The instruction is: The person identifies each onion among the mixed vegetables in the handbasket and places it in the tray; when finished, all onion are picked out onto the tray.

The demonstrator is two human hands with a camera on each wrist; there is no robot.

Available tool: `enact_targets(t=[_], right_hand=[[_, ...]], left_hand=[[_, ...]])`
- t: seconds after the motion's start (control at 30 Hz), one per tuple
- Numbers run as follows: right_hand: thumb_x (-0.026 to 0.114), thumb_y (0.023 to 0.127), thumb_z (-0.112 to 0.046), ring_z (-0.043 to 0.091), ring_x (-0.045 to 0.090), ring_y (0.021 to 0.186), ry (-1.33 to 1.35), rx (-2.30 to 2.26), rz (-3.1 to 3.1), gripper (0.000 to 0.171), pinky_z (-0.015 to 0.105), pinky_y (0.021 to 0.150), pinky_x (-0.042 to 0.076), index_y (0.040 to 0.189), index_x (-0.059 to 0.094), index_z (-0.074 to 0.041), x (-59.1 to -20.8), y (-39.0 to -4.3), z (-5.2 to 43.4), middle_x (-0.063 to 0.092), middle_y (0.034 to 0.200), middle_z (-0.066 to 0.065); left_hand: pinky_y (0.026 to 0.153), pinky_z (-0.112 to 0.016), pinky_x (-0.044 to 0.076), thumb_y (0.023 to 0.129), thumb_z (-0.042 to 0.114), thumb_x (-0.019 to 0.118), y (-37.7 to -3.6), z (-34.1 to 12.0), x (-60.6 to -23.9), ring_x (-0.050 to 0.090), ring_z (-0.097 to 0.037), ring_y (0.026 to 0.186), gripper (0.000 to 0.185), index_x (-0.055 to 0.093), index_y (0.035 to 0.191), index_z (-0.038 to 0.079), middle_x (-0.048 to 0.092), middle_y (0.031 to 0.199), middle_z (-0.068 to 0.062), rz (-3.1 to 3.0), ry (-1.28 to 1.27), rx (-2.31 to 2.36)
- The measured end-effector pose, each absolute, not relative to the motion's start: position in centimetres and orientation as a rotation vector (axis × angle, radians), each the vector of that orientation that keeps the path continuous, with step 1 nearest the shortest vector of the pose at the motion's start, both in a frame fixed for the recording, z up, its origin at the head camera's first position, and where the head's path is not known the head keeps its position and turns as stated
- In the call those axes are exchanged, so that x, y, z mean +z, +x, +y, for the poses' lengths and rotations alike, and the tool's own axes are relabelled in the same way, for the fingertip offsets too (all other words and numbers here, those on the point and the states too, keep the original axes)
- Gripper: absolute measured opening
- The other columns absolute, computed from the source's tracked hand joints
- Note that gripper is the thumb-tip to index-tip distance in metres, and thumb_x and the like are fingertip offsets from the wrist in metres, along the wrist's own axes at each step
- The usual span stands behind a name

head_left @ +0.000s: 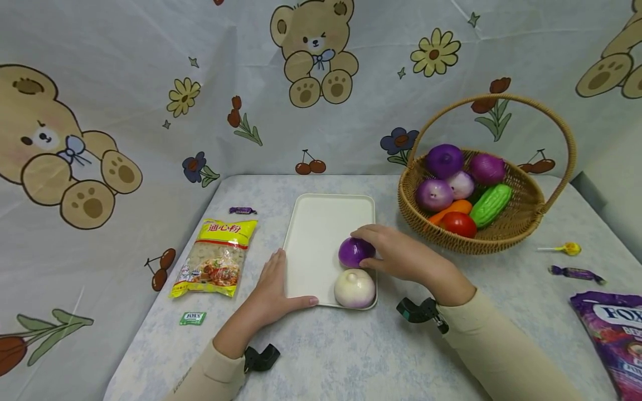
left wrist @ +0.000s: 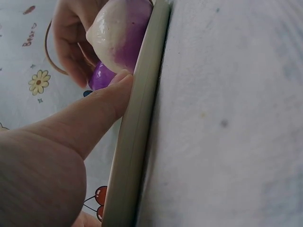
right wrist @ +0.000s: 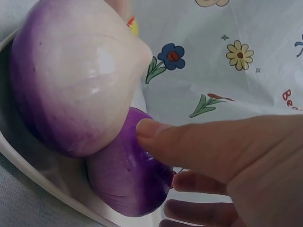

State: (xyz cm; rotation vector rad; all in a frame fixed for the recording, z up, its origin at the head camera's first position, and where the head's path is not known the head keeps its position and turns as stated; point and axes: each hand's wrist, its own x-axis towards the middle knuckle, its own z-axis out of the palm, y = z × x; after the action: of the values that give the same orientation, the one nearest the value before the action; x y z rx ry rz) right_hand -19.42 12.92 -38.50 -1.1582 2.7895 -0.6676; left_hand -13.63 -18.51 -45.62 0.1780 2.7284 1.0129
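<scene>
Tray (head_left: 321, 234) on tabletop (head_left: 351, 356), braced by left hand (head_left: 273, 289): fingers flat, spread along near-left rim, thumb on near edge, likely to stop sliding. Right hand (head_left: 401, 253) curls its grip round purple onion (head_left: 353, 252) at tray's near-right, beside pale onion (head_left: 354, 288), touching. Basket (head_left: 521, 234) far right holds more vegetables. Right fingertips hidden behind onion; contact with tray floor unclear.

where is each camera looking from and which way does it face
Head: above, facing forward and down at the table; shows both forearms, left hand steadying the tray, right hand on the purple onion.
Left wrist: low at the tray's edge, thumb against the rim.
Right wrist: close behind the fingers gripping the purple onion.
All share the pale onion.
</scene>
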Motion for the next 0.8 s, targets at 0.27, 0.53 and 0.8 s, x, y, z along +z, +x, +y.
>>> enact_targets(t=[0.27, 0.53, 0.8], right_hand=[[0.085, 0.093, -0.018, 0.037, 0.059, 0.13, -1.104, -0.661, 2.817, 0.057, 0.051, 0.106, 0.049, 0.142, 0.063, 0.0, -37.6, -19.1, 13.2, 0.061, 0.142, 0.019], [0.085, 0.093, -0.019, 0.037, 0.063, 0.125, -1.184, -0.713, 2.928, 0.055, 0.053, 0.104, 0.05, 0.14, 0.064, 0.001, -35.9, -19.3, 14.6, 0.065, 0.137, 0.018], [0.082, 0.095, -0.017, 0.034, 0.064, 0.118, -1.206, -0.897, 3.101, 0.048, 0.053, 0.102, 0.052, 0.137, 0.065, 0.0, -33.3, -20.2, 16.4, 0.067, 0.132, 0.017]], left_hand=[[0.124, -0.057, 0.008, 0.074, 0.068, 0.087, -13.7, -18.5, -45.7, -0.003, -0.037, 0.158, 0.145, -0.002, 0.167, 0.0, -0.002, 0.174, -0.018, 2.736, 0.187, 1.015], [0.124, -0.056, 0.008, 0.074, 0.069, 0.087, -13.7, -18.3, -45.8, -0.004, -0.036, 0.158, 0.146, -0.003, 0.167, 0.001, -0.003, 0.174, -0.017, 2.733, 0.192, 1.01], [0.125, -0.055, 0.007, 0.076, 0.069, 0.086, -13.6, -18.4, -45.7, -0.004, -0.036, 0.158, 0.145, -0.003, 0.167, 0.0, -0.002, 0.174, -0.019, 2.746, 0.195, 0.99]])
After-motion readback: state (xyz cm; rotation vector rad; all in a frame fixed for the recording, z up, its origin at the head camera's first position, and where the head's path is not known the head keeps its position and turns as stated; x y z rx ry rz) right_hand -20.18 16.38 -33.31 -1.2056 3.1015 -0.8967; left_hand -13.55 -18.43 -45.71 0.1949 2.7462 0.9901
